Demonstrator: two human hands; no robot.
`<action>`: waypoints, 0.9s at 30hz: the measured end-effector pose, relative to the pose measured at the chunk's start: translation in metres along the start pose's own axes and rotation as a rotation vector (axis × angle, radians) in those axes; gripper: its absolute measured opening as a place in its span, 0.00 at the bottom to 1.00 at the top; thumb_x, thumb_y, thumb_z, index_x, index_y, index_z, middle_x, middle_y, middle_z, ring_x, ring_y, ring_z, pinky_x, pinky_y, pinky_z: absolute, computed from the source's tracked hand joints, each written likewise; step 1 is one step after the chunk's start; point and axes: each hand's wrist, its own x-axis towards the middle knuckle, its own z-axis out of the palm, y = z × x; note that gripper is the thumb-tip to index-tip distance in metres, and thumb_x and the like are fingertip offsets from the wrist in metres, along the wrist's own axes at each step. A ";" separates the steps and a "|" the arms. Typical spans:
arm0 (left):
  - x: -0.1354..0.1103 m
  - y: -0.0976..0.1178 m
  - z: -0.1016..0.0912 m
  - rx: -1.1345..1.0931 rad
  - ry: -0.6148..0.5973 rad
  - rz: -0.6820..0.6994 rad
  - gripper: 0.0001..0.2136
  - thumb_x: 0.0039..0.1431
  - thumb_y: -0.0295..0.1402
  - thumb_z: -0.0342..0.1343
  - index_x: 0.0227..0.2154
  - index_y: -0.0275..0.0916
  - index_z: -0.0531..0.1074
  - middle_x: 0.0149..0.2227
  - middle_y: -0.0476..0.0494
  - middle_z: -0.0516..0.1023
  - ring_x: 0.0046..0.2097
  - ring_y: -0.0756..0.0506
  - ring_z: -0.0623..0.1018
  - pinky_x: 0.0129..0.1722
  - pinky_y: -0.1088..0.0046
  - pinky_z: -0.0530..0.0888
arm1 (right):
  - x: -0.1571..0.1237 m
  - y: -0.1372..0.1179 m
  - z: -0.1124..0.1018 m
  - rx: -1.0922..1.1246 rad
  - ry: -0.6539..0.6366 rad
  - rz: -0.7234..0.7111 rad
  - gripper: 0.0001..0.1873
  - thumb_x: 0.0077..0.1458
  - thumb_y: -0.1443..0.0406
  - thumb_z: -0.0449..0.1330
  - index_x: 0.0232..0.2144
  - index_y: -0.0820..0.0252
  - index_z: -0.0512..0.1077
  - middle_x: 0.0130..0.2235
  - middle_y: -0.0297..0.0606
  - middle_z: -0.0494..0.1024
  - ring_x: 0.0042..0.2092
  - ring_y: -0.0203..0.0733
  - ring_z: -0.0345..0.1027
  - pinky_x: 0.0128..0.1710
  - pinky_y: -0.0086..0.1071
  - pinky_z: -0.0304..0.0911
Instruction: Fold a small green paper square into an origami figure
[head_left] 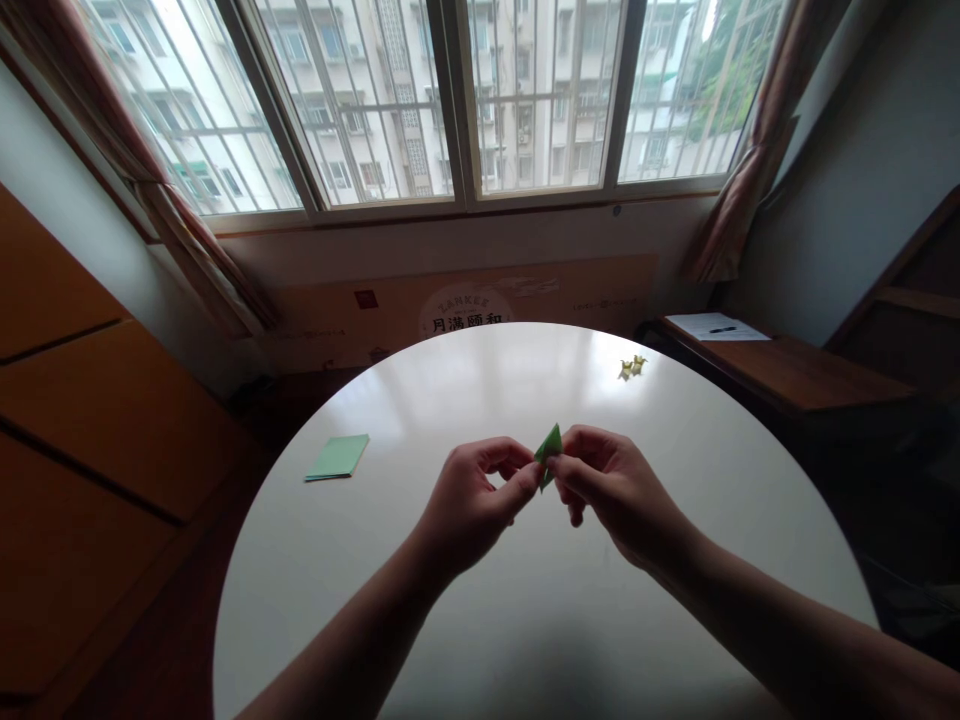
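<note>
In the head view, my left hand [480, 492] and right hand [611, 482] both pinch a small folded green paper [552, 442] over the worktop's [337, 610] middle, each grip narrow. I judge this a folding step, calling next for light, even fingertip pressure. Green sheets [337, 458] lie toward ten o'clock, yellow pieces [637, 365] toward one. I make out no container.

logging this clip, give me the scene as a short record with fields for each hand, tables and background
left hand: pinches folded green paper
right hand: pinches the same paper, opposite side
white table: pale green paper stack at left, small yellowish pieces at far right
side table: white sheet, dark pen
background: barred window, curtains
</note>
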 end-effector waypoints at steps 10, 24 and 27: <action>0.000 0.000 0.001 0.016 0.009 -0.020 0.09 0.58 0.34 0.59 0.27 0.34 0.76 0.24 0.48 0.73 0.25 0.52 0.69 0.21 0.79 0.69 | 0.002 0.005 0.000 0.051 -0.003 0.061 0.12 0.52 0.62 0.66 0.22 0.60 0.69 0.18 0.28 0.71 0.19 0.30 0.60 0.17 0.23 0.57; 0.000 0.003 -0.003 0.091 0.030 0.034 0.07 0.57 0.32 0.59 0.27 0.35 0.77 0.25 0.48 0.75 0.25 0.52 0.70 0.23 0.79 0.68 | 0.003 0.005 -0.002 0.074 -0.023 0.100 0.13 0.52 0.61 0.67 0.23 0.60 0.69 0.18 0.29 0.70 0.20 0.31 0.61 0.17 0.23 0.57; 0.001 0.001 -0.001 0.058 0.039 0.014 0.07 0.57 0.31 0.58 0.25 0.35 0.75 0.24 0.49 0.74 0.25 0.52 0.69 0.24 0.79 0.67 | 0.003 0.002 0.000 0.036 -0.041 0.077 0.12 0.50 0.60 0.68 0.24 0.61 0.71 0.22 0.31 0.71 0.24 0.33 0.64 0.17 0.22 0.59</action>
